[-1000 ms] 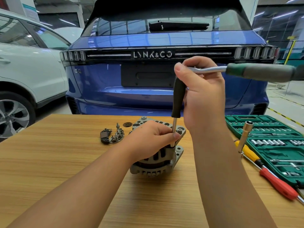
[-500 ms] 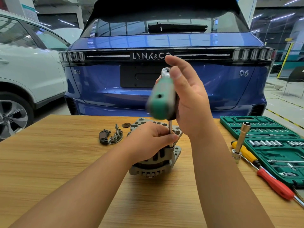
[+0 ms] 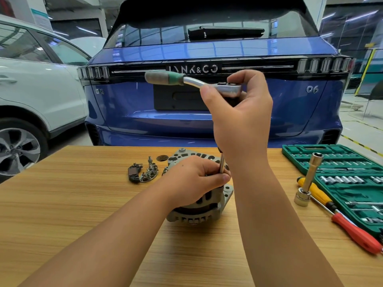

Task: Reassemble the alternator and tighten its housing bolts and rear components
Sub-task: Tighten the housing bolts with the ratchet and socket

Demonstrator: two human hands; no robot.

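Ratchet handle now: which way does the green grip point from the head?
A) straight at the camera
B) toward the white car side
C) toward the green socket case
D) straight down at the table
B: the ratchet has its head under the right hand, and the green grip extends away toward the white car, not toward the socket case.

Right hand (image 3: 241, 121) gripping ratchet (image 3: 207, 83), alternator (image 3: 199, 206)

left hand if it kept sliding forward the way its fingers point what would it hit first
The left hand already pinches the extension bar over the alternator. Going further right, it would probably meet the right forearm first, though depth is unclear.
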